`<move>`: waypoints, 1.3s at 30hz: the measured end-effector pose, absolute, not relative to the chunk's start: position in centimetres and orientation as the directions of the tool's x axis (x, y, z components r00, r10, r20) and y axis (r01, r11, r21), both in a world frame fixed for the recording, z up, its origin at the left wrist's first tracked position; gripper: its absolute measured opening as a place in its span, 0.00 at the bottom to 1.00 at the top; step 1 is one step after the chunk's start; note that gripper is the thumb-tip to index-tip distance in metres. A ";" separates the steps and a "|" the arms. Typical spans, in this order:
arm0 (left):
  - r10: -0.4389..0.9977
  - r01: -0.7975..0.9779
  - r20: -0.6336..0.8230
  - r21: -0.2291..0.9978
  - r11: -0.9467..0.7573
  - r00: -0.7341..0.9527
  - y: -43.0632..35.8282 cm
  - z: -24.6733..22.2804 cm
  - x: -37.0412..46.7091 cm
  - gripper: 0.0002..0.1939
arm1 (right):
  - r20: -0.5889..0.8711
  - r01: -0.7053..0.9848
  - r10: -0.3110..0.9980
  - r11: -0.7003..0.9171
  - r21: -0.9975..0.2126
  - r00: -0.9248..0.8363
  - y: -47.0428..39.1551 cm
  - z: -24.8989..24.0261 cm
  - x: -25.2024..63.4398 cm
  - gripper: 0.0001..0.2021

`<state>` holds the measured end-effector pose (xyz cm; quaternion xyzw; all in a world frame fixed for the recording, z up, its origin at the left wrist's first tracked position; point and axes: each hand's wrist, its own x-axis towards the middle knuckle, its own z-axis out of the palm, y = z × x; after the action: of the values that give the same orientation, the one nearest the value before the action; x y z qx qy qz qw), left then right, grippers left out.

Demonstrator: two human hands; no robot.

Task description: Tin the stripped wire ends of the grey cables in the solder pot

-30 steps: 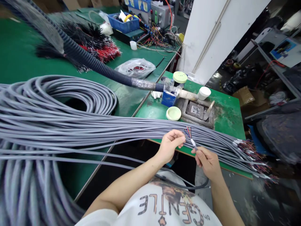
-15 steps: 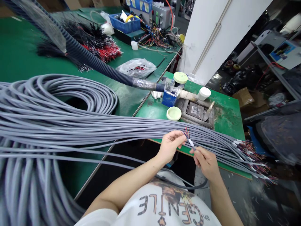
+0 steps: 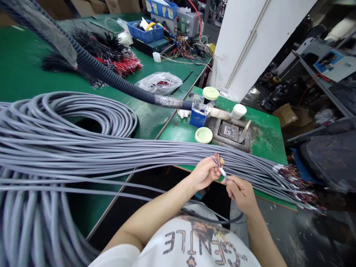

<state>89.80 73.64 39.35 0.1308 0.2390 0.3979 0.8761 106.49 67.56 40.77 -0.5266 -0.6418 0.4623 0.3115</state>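
Note:
My right hand (image 3: 241, 192) grips a grey multi-core cable (image 3: 226, 177) just below its stripped end, thumb on top. A white wrap (image 3: 223, 171) sits where the grey jacket stops. Thin red, blue and dark wires (image 3: 216, 159) fan out beyond it. My left hand (image 3: 207, 173) has its fingers curled at these wires, which lie across the fingertips; its finger pads are partly hidden. Right behind both hands runs a thick bundle of grey cables (image 3: 167, 150), and its stripped ends (image 3: 300, 185) spread out at the right.
Coiled grey cable (image 3: 91, 100) lies at left on the green table (image 3: 25, 55). A ribbed hose (image 3: 111, 76) crosses above to a blue box (image 3: 198, 116). Beside it are a square metal pot (image 3: 229, 130) with a scraper (image 3: 244, 132), a pale green lid (image 3: 204, 135) and a white cup (image 3: 239, 111).
My left hand has shifted slightly right and closer to the white wrap, its fingers now curled behind the wires. The right hand keeps its hold on the cable.

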 end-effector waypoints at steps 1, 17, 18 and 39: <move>0.791 -0.651 -0.321 0.450 0.611 0.520 73.6 39.5 89.9 0.11 | -0.082 0.386 0.969 0.015 -0.922 -0.233 67.5 40.8 106.6 0.13; 0.931 -0.638 -0.267 0.677 0.366 0.250 73.1 39.2 90.2 0.14 | -0.075 0.365 0.980 -0.001 -0.931 -0.187 67.7 40.4 106.8 0.14; 0.924 -0.651 -0.276 0.655 0.384 0.267 72.9 39.0 90.4 0.14 | -0.069 0.364 0.982 0.001 -0.931 -0.177 67.7 40.4 106.8 0.14; 0.972 -0.302 -0.216 0.925 0.233 0.088 74.0 40.1 88.7 0.12 | 0.174 0.792 0.967 0.254 -0.555 -0.188 67.8 39.8 106.0 0.12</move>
<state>88.69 73.98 40.07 0.3680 0.4555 0.4983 0.6393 106.01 67.81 39.81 -0.5857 -0.7508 0.1737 0.2511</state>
